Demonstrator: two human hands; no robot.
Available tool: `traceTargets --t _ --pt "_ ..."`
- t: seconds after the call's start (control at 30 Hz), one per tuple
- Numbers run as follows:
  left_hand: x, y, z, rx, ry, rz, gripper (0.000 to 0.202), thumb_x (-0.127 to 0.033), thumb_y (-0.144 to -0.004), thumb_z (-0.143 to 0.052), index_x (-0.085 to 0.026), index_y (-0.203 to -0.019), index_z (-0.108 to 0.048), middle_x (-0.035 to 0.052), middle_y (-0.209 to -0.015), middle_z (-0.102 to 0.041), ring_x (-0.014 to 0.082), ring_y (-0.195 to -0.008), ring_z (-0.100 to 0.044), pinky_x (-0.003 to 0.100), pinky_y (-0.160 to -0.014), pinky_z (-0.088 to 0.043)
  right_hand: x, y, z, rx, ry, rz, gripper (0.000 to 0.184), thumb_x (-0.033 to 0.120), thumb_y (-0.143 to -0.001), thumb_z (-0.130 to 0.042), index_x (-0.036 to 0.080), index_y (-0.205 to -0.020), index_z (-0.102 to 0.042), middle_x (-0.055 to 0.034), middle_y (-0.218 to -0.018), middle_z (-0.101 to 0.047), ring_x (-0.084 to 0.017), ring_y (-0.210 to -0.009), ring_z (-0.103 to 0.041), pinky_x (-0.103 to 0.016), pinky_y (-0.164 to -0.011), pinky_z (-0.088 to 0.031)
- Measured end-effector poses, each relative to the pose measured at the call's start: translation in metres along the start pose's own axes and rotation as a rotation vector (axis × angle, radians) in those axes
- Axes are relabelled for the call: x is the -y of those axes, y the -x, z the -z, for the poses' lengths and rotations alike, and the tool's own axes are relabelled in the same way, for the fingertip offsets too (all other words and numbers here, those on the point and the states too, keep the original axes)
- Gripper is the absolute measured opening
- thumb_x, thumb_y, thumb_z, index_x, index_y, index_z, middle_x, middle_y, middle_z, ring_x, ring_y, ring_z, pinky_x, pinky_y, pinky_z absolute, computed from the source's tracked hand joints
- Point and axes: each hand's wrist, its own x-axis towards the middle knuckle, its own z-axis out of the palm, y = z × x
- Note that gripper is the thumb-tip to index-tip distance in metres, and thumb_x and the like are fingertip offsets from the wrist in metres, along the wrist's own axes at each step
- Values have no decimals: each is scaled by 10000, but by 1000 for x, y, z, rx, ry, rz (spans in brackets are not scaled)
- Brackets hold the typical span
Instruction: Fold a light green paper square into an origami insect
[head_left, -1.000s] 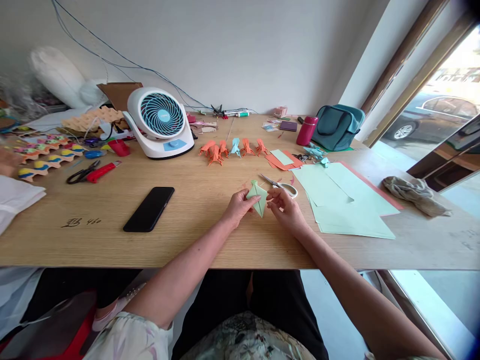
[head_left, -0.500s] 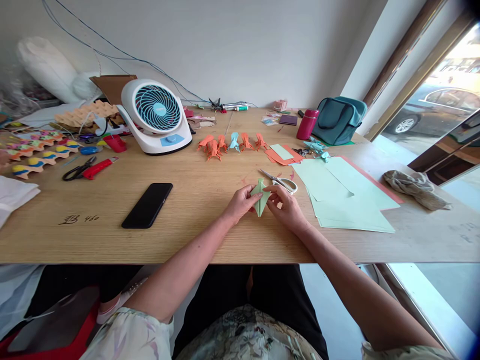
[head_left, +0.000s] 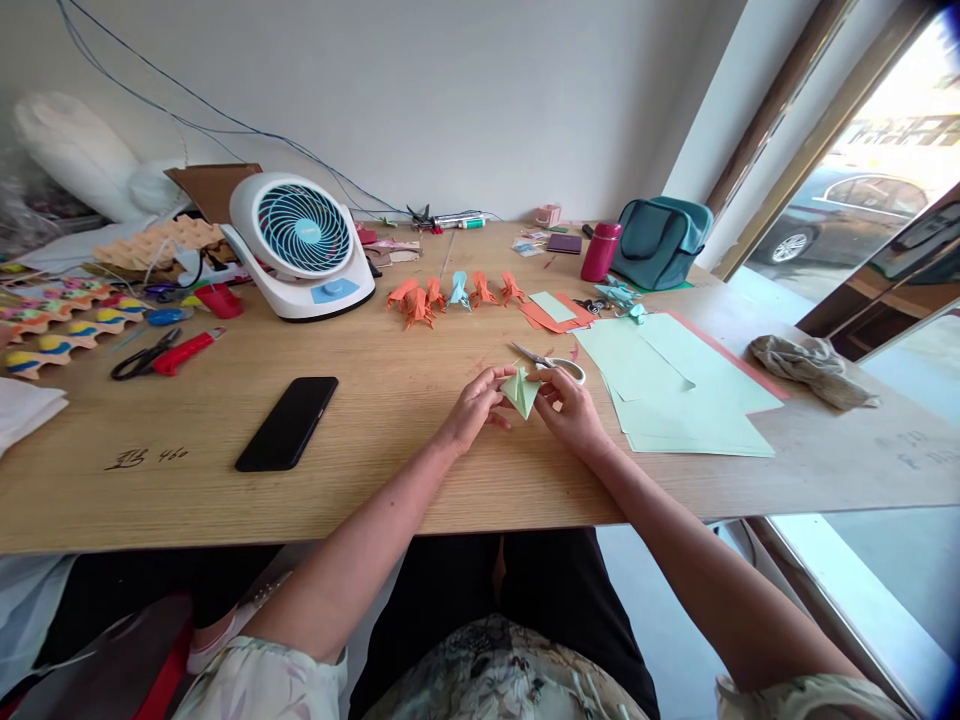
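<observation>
A small pale-green folded paper (head_left: 522,393) is held between my two hands above the wooden table. My left hand (head_left: 475,408) pinches its left edge, with some lower fingers spread below it. On the other side, the thumb and fingers of my right hand (head_left: 568,408) grip the right edge. The paper's point faces toward me and its upper flaps stand apart. Just beyond my right hand lies a pair of scissors (head_left: 553,361) with white handles. Large pale-green sheets (head_left: 679,420) are spread to the right.
Orange folded paper figures (head_left: 418,303) and a light-blue one (head_left: 459,290) stand farther back. A black phone (head_left: 287,423) lies left, below a white fan (head_left: 304,245). A pink bottle (head_left: 601,251), a teal bag (head_left: 660,243) and a crumpled cloth (head_left: 814,370) are on the right.
The folded paper went from a long narrow diamond to a wider, shorter shape with its flaps spread. Both hands still hold it. The camera view has shifted slightly.
</observation>
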Motion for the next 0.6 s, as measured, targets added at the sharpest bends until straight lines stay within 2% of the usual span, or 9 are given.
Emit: traceTargets --t 0.13,0.37,0.6 --pt "-2 1 -2 -9 -41 -29 370 -238 -775 -588 -181 -1138 -637 66 -1095 -682 167 -847 -668 192 -508 -545 0 0 1 9 -7 0 233 135 -839 -520 235 -1018 -629 -43 -902 -667 -164 -695 -622 -313 -618 -536" --pt "-2 0 -1 0 -58 -32 447 -223 -754 -579 -197 -1196 -631 78 -1182 -686 179 -889 -693 189 -524 -547 4 -1 6 33 -25 -18 261 151 -889 -463 224 -1069 -637 -46 -890 -644 -166 -694 -601 -309 -623 -511" --pt "-4 3 -1 -15 -85 -44 424 -290 -821 -603 -198 -1235 -626 89 -1187 -687 188 -922 -704 182 -534 -537 5 -1 8 64 -59 -30 234 291 -988 -468 253 -1126 -653 -61 -947 -650 -199 -784 -661 -354 -690 -547"
